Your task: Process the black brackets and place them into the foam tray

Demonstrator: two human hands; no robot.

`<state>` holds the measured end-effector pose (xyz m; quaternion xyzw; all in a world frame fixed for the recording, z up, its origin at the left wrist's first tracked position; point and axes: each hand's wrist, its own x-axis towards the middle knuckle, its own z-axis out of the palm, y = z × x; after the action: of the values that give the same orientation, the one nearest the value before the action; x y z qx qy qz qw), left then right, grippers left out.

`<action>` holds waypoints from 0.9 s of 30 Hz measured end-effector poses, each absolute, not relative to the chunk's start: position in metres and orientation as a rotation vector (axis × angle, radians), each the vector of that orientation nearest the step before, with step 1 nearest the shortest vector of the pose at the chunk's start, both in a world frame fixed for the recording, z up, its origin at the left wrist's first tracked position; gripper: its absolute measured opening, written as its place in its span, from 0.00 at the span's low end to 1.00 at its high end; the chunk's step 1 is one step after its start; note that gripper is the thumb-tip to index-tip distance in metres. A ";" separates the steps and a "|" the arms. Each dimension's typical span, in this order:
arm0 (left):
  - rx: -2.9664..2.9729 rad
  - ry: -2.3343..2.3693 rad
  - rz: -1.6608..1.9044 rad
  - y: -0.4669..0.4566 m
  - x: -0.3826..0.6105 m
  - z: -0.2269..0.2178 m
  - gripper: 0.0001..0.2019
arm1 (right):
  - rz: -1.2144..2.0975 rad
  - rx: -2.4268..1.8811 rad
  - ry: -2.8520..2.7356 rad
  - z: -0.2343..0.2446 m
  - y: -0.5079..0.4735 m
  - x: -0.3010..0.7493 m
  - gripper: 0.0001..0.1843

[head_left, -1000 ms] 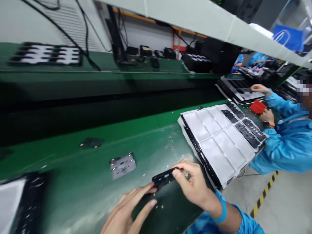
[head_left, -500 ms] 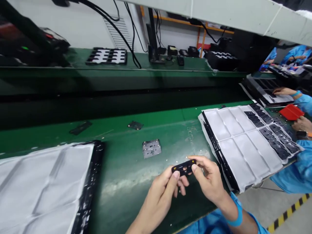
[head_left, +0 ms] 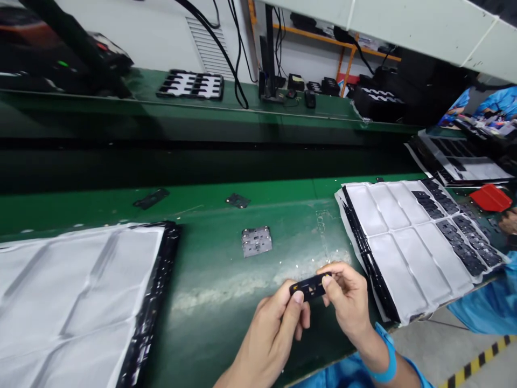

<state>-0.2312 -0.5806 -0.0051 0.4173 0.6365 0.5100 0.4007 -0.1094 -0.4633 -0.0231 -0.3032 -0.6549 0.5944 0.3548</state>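
A small flat black part with cut-outs (head_left: 310,286) is held between both hands just above the green bench (head_left: 210,280). My left hand (head_left: 274,328) pinches its left end with thumb and fingers. My right hand (head_left: 349,302), with a blue band at the wrist, pinches its right end. Beyond the hands a small grey metal block (head_left: 256,241) lies on the bench. To the right sits a black tray under a white sheet (head_left: 399,248), with several small black parts in its far-right pockets.
A second white-covered black tray (head_left: 81,302) lies at the left. Two small dark pieces (head_left: 238,200) (head_left: 151,198) rest further back on the bench. A dark channel (head_left: 202,161) separates a rear green shelf with a parts tray (head_left: 191,85), cables and boxes. A co-worker's hand (head_left: 509,220) shows far right, beside a red piece (head_left: 490,197).
The view has swung left and steadied, bringing the left tray into sight. My left hand has closed onto the black part, and both hands now hold it raised.
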 end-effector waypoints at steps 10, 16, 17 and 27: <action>1.052 1.638 1.215 -0.588 -0.235 -0.005 0.22 | 1.675 -0.764 -1.664 -0.027 -0.466 -0.107 0.15; 1.001 1.586 1.239 -0.585 -0.235 -0.012 0.23 | 1.575 -0.813 -1.657 -0.032 -0.471 -0.109 0.18; 0.998 1.586 1.258 -0.584 -0.235 -0.013 0.23 | 1.567 -0.817 -1.656 -0.033 -0.472 -0.109 0.18; 1.026 1.651 1.385 -0.581 -0.237 -0.023 0.24 | 1.431 -0.782 -1.762 -0.030 -0.474 -0.110 0.11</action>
<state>-0.2370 -0.5813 -0.0227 0.3996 0.6431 0.5394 0.3685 -0.1096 -0.4741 -0.0301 -0.3036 -0.6841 0.5555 0.3622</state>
